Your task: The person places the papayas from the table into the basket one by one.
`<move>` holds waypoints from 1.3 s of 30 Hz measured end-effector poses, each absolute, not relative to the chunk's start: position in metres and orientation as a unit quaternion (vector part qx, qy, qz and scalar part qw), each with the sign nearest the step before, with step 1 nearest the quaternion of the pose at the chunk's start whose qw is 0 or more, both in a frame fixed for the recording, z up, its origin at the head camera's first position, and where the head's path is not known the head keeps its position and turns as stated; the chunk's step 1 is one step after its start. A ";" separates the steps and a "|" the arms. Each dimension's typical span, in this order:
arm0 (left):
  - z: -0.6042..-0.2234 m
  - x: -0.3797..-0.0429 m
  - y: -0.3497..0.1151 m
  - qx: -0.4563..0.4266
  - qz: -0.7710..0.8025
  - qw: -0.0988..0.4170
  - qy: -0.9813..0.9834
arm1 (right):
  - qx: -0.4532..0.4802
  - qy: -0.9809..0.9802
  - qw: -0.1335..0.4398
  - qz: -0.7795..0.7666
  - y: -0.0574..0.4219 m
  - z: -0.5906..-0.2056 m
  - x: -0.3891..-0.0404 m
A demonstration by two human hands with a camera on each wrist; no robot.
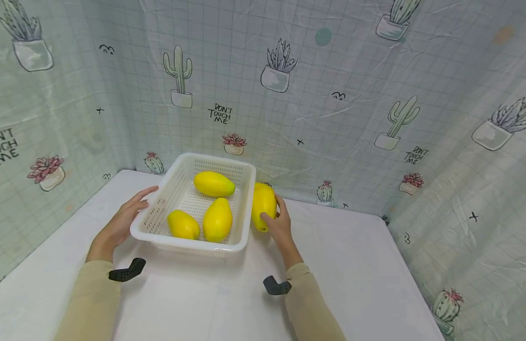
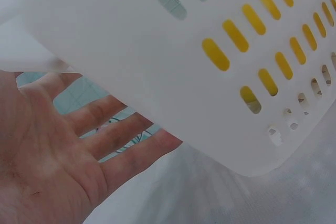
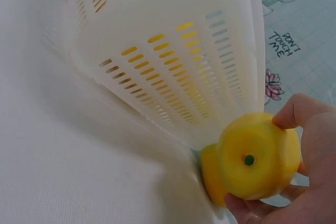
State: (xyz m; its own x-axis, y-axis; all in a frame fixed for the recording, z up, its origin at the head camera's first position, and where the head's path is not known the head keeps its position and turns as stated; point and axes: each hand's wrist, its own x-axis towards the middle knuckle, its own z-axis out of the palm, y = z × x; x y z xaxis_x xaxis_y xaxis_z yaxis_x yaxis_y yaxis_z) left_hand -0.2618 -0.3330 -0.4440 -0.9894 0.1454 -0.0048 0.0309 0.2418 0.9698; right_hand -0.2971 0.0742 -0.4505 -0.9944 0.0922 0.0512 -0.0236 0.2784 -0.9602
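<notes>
A white plastic basket [image 1: 190, 240] with slotted walls stands on the table, holding three yellow papayas: one at the back [image 1: 213, 183], one at the front left [image 1: 183, 225] and one at the front right [image 1: 218, 220]. My left hand [image 1: 120, 226] is at the basket's left side, under the rim. In the left wrist view its fingers [image 2: 121, 135] are spread and fairly straight, with some tips hidden behind the basket. Against the basket's right side, my right hand [image 1: 281, 227] grips another yellow papaya [image 1: 263, 206] between thumb and fingers. The right wrist view shows its dimpled, green-dotted end [image 3: 252, 163].
White cloth covers the table [image 1: 348, 265]. A curtain [image 1: 314, 118] printed with cacti hangs behind the basket and along both sides. A black wrist piece [image 1: 127, 271] sits by the left sleeve, and another [image 1: 276, 286] by the right sleeve.
</notes>
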 end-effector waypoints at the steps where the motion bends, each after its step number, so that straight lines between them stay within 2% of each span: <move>1: -0.444 -0.262 -0.333 0.056 0.613 0.047 0.787 | -0.023 -0.799 0.049 0.599 0.074 -0.450 -0.297; 39: -0.446 -0.263 -0.333 0.064 0.620 0.045 0.781 | -0.011 -0.785 0.066 0.616 0.083 -0.438 -0.291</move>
